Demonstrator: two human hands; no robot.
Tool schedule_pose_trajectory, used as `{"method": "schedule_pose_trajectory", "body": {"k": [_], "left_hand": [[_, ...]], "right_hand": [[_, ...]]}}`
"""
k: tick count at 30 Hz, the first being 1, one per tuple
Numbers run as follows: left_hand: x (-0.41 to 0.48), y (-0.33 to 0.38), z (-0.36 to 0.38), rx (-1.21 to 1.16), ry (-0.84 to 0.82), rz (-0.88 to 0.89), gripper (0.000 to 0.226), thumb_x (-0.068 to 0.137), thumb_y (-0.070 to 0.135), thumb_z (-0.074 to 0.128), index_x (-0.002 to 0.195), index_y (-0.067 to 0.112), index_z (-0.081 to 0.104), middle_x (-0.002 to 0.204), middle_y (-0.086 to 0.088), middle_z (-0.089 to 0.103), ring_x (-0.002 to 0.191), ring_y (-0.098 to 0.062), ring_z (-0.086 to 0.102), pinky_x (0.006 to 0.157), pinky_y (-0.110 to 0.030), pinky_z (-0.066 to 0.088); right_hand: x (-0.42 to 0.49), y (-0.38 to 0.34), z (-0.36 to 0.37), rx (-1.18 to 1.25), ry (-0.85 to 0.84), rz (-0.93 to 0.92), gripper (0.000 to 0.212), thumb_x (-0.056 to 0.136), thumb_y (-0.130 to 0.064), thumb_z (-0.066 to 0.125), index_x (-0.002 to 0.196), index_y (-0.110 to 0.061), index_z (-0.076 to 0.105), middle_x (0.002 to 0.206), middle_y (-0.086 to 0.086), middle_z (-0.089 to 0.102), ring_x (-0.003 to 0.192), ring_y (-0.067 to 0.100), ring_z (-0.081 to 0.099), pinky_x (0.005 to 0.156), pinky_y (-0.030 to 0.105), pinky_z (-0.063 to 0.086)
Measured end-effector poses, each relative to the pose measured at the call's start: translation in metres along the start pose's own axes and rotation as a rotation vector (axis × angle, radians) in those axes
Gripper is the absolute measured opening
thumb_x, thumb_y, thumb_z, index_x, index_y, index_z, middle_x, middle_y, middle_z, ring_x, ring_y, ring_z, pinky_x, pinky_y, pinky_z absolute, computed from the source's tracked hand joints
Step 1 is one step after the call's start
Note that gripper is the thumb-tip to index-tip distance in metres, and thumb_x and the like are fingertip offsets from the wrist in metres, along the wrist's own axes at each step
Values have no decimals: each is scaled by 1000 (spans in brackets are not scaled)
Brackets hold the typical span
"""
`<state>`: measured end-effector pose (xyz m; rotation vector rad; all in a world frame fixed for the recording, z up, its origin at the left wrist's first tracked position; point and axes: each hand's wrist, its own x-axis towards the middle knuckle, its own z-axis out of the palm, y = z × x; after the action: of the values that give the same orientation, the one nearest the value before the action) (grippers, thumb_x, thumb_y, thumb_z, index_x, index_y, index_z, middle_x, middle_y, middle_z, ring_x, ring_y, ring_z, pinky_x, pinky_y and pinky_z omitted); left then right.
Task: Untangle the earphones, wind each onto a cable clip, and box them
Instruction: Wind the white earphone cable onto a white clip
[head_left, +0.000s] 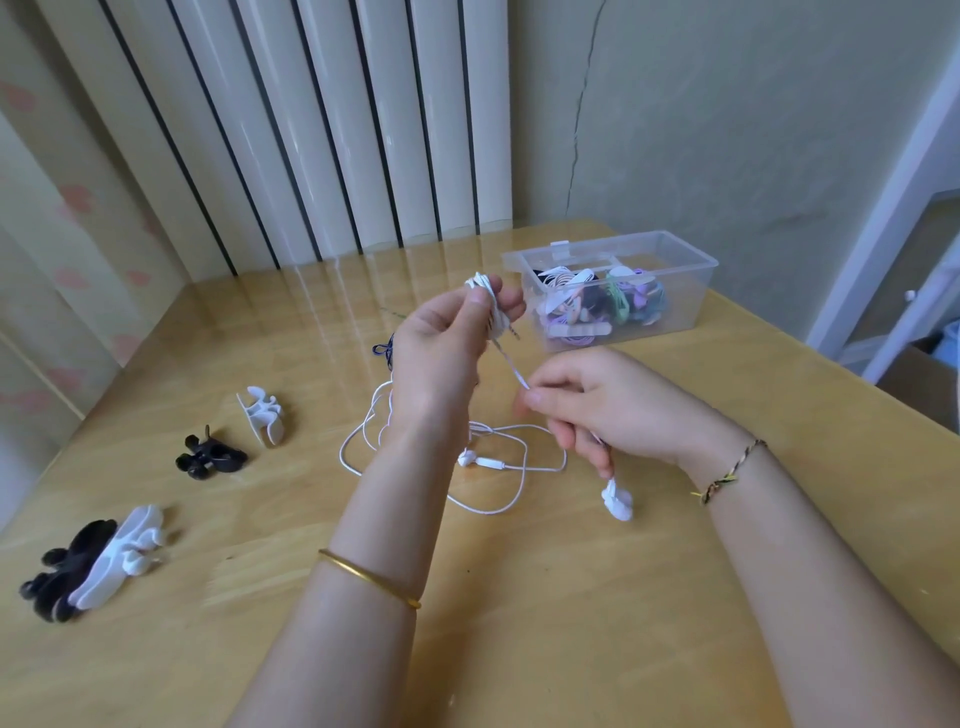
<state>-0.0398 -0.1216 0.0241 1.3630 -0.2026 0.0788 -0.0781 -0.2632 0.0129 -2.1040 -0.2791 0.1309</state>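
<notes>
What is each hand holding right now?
Left hand: gripping a partly wound white clip.
Right hand: pinching the white earphone cable.

a room in a home, shown by a glossy honey-coloured wooden table (519, 649) set against the walls. behind it stands a row of tall white vertical ribs (332, 130) with dark gaps, like a radiator or panelling. the pale green plastered wall (727, 130) has a long crack (584, 104) running down it. at the left is a cream surface with soft pink blotches (62, 218), either wallpaper or a curtain. a white door frame (883, 249) stands at the far right. a clear plastic box (685, 306) sits on the table.
</notes>
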Motion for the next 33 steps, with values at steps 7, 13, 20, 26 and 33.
{"method": "schedule_pose_trajectory", "body": {"k": [7,13,20,26,33], "left_hand": [[4,-14,-5,799,-162,218,26,99,21,47,87,6,65,83,0,71,63,6,57,63,-16,42],[-2,-3,4,533,-311,41,35,101,20,40,83,2,64,61,1,57,53,-7,53,55,-12,40],[1,5,6,-205,-179,-216,28,101,15,38,91,11,64,74,3,71,72,-9,69,63,-17,51],[4,-10,4,21,-32,-2,29,99,4,40,94,17,65,100,-4,72,101,-16,68,90,-30,52],[4,-19,2,697,-131,189,25,91,1,40,69,7,52,60,6,50,58,-13,45,52,-19,36]], "right_hand": [[-4,-8,-12,133,283,-126,10,90,-13,62,86,-6,68,62,4,56,34,3,36,35,11,26],[7,3,-13,98,612,-162,11,90,-7,59,84,-3,67,57,-3,49,42,-1,43,45,8,33],[14,9,0,134,405,-89,27,96,-7,51,75,-22,62,58,5,52,49,13,55,51,16,43],[15,3,16,45,298,-20,13,95,-16,54,88,-9,64,57,2,50,37,7,49,42,16,41],[13,0,16,-404,424,-63,18,90,-19,56,74,-19,50,63,0,52,66,27,61,63,35,51]]}}
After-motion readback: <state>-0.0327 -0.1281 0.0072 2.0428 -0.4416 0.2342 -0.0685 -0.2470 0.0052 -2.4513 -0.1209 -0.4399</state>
